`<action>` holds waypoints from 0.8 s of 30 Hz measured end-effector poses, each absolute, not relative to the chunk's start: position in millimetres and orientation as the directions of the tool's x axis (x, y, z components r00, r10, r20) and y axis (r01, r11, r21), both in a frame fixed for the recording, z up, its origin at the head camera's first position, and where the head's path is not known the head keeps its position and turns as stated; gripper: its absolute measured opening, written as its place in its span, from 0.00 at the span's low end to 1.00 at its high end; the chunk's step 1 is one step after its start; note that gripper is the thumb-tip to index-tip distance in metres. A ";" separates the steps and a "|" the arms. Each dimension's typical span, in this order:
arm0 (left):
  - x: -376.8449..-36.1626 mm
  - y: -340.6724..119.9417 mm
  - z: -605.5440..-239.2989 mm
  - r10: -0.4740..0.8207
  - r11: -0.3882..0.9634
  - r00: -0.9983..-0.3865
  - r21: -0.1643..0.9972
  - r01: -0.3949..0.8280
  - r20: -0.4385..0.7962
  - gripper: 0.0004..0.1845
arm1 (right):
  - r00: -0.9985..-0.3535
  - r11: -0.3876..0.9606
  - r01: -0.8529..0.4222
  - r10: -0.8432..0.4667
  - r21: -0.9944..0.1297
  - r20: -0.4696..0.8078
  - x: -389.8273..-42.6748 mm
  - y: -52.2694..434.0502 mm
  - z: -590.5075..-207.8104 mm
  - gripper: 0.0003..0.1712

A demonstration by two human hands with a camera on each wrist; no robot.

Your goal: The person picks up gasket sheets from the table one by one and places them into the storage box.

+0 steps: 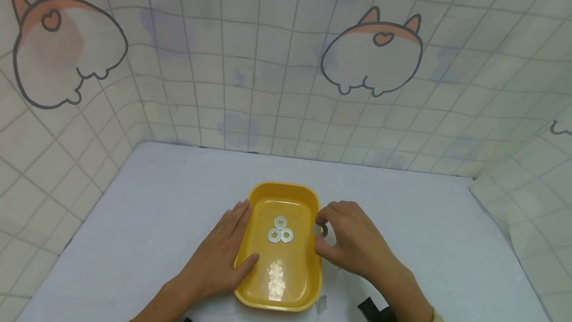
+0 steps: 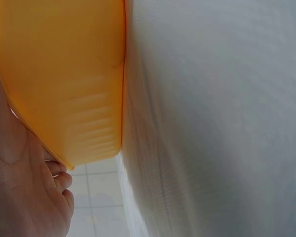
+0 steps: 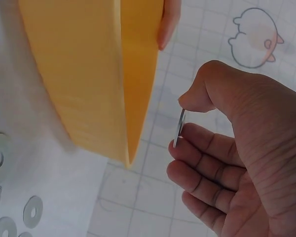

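Note:
A yellow tray [image 1: 292, 270] stands lengthwise in the middle of the head view. On its floor lie three flat metal washers [image 1: 291, 237] grouped in a triangle. Along the tray's left rim rests my left hand [image 1: 219, 257], fingers straight and thumb reaching over the edge; its palm side [image 2: 19, 182] shows against the outer wall in the left wrist view. My right hand [image 1: 357, 242] pinches another washer [image 1: 324, 230] between thumb and forefinger, just at the tray's right rim. Seen edge-on in the right wrist view, that washer [image 3: 178, 128] stands upright between the fingertips, other fingers loosely curled.
Several more washers [image 3: 27, 213] lie on the white tabletop to the right of the tray. A black object [image 1: 373, 310] sits by the right forearm, and a small greyish patch [image 1: 321, 304] near the tray's lower right corner. Tiled-print cloth [image 1: 277, 83] with cartoon animals walls the table's back and sides.

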State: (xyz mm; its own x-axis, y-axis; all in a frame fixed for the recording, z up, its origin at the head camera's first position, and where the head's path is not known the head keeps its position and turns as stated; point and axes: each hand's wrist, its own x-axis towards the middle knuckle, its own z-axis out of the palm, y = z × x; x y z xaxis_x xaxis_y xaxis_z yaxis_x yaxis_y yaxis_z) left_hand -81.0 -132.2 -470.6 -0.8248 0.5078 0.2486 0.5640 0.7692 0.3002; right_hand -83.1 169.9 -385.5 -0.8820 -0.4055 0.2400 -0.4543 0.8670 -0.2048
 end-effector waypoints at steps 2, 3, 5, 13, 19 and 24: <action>-80.9 -132.3 -470.9 0.507 0.773 -0.825 0.292 0.563 0.250 0.52 | -0.871 0.859 -0.472 -0.421 -0.198 0.252 -84.5 167.5 -385.2 0.10; -81.0 -132.3 -471.0 0.506 0.774 -0.824 0.289 0.564 0.253 0.52 | -0.865 0.854 -0.483 -0.430 -0.194 0.261 -85.4 166.4 -384.8 0.10; -81.3 -132.4 -470.8 0.506 0.773 -0.823 0.288 0.565 0.258 0.52 | -0.851 0.844 -0.502 -0.445 -0.187 0.277 -87.4 164.4 -384.1 0.10; -81.8 -131.8 -468.8 0.512 0.766 -0.815 0.285 0.577 0.273 0.52 | -0.825 0.818 -0.546 -0.489 -0.179 0.283 -92.2 158.5 -383.6 0.09; -81.5 -133.3 -469.7 0.513 0.765 -0.810 0.276 0.582 0.285 0.52 | -0.813 0.802 -0.568 -0.510 -0.187 0.280 -94.5 151.6 -383.3 0.10; -79.8 -133.4 -470.1 0.516 0.766 -0.812 0.279 0.580 0.273 0.52 | -0.813 0.795 -0.572 -0.517 -0.204 0.267 -96.5 148.9 -385.4 0.09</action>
